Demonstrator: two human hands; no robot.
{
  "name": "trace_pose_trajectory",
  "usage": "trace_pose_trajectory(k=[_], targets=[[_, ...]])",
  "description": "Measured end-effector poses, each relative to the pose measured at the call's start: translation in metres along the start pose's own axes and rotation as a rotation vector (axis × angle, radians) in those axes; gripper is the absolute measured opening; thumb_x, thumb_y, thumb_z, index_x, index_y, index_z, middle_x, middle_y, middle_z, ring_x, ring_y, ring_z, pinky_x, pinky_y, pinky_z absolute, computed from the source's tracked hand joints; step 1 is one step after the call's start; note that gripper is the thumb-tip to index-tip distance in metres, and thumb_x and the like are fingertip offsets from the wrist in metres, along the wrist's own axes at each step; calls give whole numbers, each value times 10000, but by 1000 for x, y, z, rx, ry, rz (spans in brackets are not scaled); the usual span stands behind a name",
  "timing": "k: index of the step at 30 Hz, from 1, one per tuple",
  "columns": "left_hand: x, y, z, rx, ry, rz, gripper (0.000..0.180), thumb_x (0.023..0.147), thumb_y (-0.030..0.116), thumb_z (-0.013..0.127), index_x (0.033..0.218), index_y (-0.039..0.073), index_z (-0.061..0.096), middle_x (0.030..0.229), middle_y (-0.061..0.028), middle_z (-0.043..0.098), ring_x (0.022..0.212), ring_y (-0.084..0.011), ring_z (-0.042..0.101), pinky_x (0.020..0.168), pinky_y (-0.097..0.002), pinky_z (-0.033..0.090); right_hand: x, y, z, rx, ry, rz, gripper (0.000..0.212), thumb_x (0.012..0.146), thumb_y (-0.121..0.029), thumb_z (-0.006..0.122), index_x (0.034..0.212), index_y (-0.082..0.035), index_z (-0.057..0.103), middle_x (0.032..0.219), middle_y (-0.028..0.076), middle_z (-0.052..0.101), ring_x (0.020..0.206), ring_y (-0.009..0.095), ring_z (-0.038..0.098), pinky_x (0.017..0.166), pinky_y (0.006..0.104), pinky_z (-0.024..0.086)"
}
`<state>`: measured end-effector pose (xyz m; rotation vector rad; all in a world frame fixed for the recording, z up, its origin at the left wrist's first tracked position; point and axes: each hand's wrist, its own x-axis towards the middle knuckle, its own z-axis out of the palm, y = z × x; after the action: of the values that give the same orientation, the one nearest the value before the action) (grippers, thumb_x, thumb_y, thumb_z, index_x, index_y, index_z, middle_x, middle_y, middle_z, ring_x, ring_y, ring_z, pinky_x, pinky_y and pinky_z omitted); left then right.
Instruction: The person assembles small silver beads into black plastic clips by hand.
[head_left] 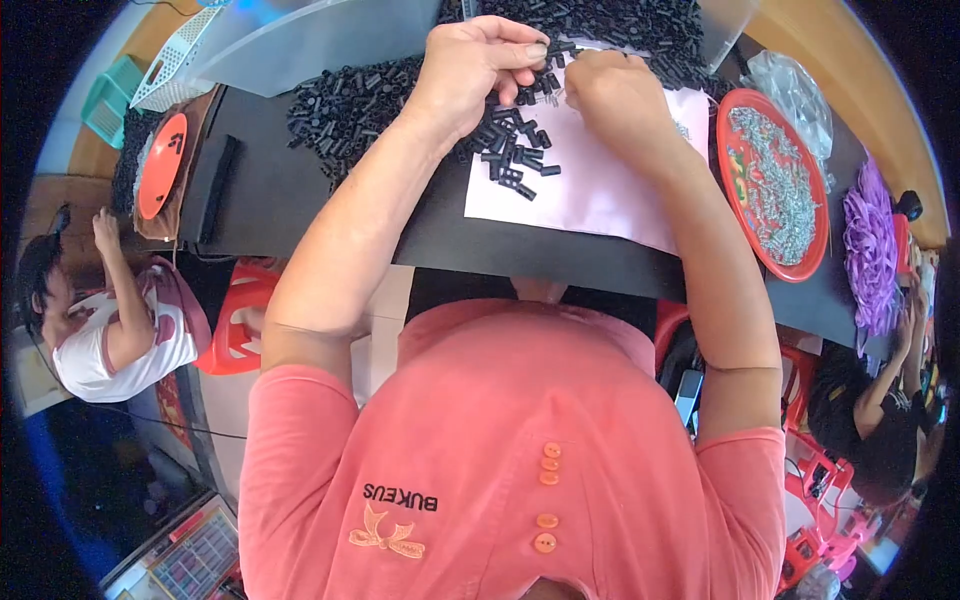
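Note:
My left hand [475, 75] is above the far part of a pale pink sheet [600, 205], its thumb and fingertips closed on a small black plastic piece [562, 48]. Close by on the right is my right hand [622, 105], fingers curled in; what they hold is hidden. Several loose black tube-shaped pieces [520, 155] lie on the sheet below my left hand. A large heap of the same black pieces [345, 115] spreads to the left of my left wrist and on behind both hands. A few thin silvery bits [548, 99] rest on the sheet between the hands.
Right of my right forearm stands a red plate [727, 150] of small silvery metal pieces, with a clear plastic bag [790, 90] behind it and a purple bundle [870, 245] farther right. A translucent bin [330, 45] stands far left. Other people sit left and right.

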<state>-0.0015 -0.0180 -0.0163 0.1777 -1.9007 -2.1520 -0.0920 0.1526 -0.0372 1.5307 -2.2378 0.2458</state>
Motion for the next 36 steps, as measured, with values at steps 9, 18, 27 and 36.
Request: trace_pose_trajectory(k=[9, 18, 27, 36], targets=[[-7, -6, 14, 92, -104, -42, 126, 842, 43, 653, 933, -43, 638, 765, -93, 641, 591, -109, 564, 457, -209, 429, 2, 12, -8, 862, 12, 348, 153, 826, -213, 598, 854, -63, 611, 748, 136, 630, 745, 316, 631, 657, 421, 475], [3, -2, -4, -2, 65, -17, 149, 838, 41, 656, 955, -46, 626, 786, -107, 648, 595, -114, 574, 462, -215, 435, -2, 13, -11, 258, 56, 98, 119, 775, -164, 609, 856, -95, 662, 867, 95, 653, 834, 309, 639, 758, 434, 498], [-3, -3, 4, 89, 9, 25, 124, 840, 32, 647, 938, -43, 631, 787, -110, 651, 606, -124, 590, 454, -220, 435, -4, -6, -2, -39, 133, -12, 73, 715, -146, 689, 771, -116, 652, 830, 30, 589, 891, 238, 583, 774, 402, 446], [1, -3, -3, -6, 55, 14, 127, 836, 27, 649, 933, -50, 624, 778, -115, 647, 604, -125, 590, 458, -220, 437, -3, -18, -2, -199, 66, -15, 102, 695, -87, 625, 783, -100, 675, 850, 61, 633, 879, 229, 617, 739, 393, 443]])
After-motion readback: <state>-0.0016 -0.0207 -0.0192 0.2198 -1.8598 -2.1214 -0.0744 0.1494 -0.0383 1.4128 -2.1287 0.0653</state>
